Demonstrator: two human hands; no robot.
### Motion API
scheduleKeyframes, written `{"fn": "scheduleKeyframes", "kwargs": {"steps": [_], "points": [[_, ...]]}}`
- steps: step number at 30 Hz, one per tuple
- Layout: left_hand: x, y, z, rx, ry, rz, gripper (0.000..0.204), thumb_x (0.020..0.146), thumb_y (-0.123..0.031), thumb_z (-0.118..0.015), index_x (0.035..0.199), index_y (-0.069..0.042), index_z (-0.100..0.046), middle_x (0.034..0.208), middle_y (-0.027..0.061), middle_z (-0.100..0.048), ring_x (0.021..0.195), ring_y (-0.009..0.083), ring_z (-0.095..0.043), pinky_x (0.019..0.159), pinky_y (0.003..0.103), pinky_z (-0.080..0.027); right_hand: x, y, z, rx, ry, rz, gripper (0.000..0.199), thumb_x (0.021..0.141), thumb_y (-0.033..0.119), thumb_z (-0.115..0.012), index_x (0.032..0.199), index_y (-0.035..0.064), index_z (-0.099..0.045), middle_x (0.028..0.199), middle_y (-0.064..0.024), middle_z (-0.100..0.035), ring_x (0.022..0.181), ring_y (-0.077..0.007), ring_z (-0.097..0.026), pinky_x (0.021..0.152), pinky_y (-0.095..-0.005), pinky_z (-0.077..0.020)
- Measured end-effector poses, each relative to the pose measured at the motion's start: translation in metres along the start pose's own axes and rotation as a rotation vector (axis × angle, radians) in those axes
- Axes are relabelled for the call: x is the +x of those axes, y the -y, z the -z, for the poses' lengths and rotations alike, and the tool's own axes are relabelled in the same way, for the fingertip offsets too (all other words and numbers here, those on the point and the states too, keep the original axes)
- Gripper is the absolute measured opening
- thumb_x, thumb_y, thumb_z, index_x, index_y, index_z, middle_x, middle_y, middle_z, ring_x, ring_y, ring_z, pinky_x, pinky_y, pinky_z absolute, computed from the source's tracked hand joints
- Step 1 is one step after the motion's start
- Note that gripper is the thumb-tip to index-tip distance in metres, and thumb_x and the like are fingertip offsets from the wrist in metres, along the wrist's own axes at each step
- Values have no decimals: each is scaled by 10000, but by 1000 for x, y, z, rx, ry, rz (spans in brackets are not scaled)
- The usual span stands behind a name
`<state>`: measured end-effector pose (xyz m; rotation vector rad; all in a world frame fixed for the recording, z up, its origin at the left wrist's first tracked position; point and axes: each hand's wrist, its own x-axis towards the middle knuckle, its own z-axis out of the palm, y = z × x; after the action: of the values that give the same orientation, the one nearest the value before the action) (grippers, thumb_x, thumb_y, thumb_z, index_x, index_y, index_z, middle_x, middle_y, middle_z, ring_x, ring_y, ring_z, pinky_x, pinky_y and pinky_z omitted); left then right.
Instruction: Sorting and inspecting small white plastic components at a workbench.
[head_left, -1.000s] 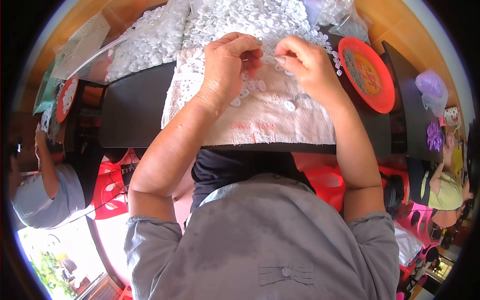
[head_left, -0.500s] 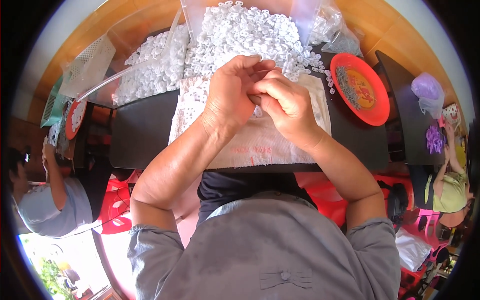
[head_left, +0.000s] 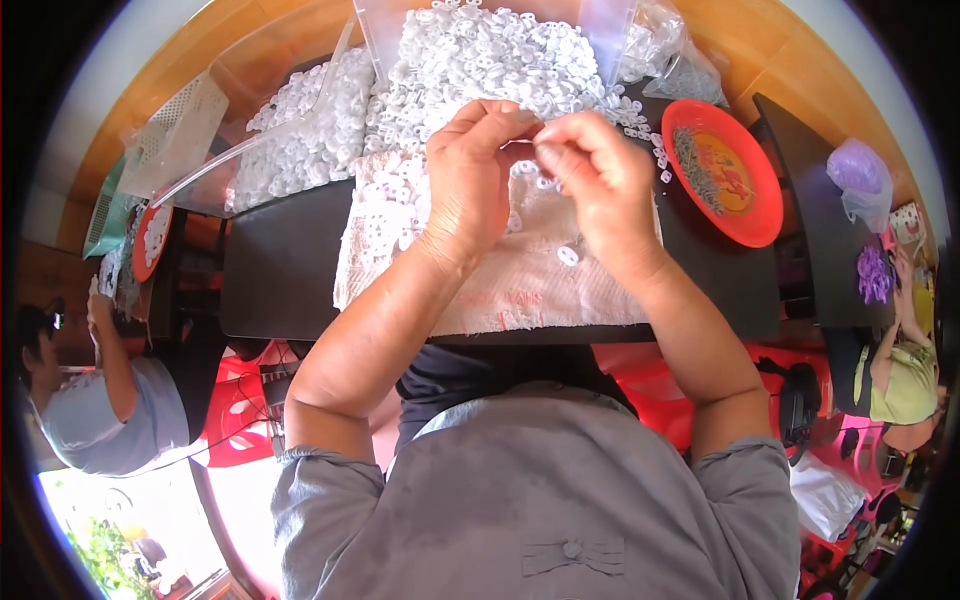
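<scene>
White plastic rings (head_left: 470, 60) fill the far half of the head view, heaped thick against a clear bag (head_left: 600, 30) at the far edge and spilling left onto a clear plastic sheet (head_left: 250, 80); by that heap, most of the work looks left to do, though which rings are finished and which are not cannot be told. Both hands meet over a white cloth (head_left: 530, 280) spread on the dark table (head_left: 280, 270). The left hand (head_left: 470, 180) is curled, thumb and fingertips pinched together, and the right hand (head_left: 590, 180) is pinched against it; something small and white seems to sit between them, most likely one ring, but it is too small to be sure. Only a few loose rings lie on the near part of the cloth, one (head_left: 567, 255) just beside the right wrist. To the right stands a red plate (head_left: 765, 200) with a band of small dark metal pieces (head_left: 695, 165) in it. Farther right, a purple bag (head_left: 855, 170) rests on another dark table. Faint red print marks the near edge of the cloth. At far left lies a white mesh tray (head_left: 175, 135), and below it another person in a pale blue shirt (head_left: 110, 420) works over a second red plate (head_left: 150, 240).
</scene>
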<state>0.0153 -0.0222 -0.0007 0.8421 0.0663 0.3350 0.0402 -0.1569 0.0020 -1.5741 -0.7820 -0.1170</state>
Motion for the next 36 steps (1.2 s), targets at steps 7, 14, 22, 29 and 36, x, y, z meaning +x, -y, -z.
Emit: {"fn": "scheduleKeyframes", "kwargs": {"steps": [7, 14, 22, 29, 36], "points": [[-13, 2, -4, 211, 49, -3, 85, 859, -47, -613, 879, 35, -609, 801, 113, -633, 738, 225, -647, 711, 336, -531, 18, 3, 25, 61, -71, -180, 65, 891, 38, -629, 952, 29, -651, 834, 9, -628, 705, -54, -565, 593, -188, -418], [-15, 1, -4, 213, 57, -10, 87, 862, -45, -620, 882, 40, -611, 796, 120, -638, 711, 217, -645, 680, 317, -524, 15, 9, 24, 76, 25, -193, 109, 883, 23, -631, 980, 26, -681, 890, 0, -666, 747, -46, -582, 590, -189, -425], [-14, -2, -6, 266, 105, 18, 122, 891, -87, -631, 907, 33, -625, 797, 105, -646, 709, 189, -640, 659, 300, -510, 15, 7, 25, 26, 24, -123, 85, 894, 25, -609, 950, 32, -674, 855, 7, -663, 718, -36, -571, 581, -186, -440], [-11, -3, -2, 348, 123, 65, 139, 919, -112, -618, 911, 27, -622, 783, 82, -637, 691, 161, -623, 631, 287, -494, 17, 5, 29, -12, 78, -93, 143, 904, 9, -578, 1002, 27, -680, 910, 1, -656, 768, -45, -573, 610, -188, -440], [-11, -1, -2, 340, 107, 48, 130, 922, -101, -610, 924, 28, -618, 776, 80, -637, 675, 153, -614, 606, 275, -488, 18, 3, 31, -80, 110, 3, 162, 917, 18, -562, 1030, 29, -678, 937, 3, -664, 814, -43, -575, 628, -191, -449]]}}
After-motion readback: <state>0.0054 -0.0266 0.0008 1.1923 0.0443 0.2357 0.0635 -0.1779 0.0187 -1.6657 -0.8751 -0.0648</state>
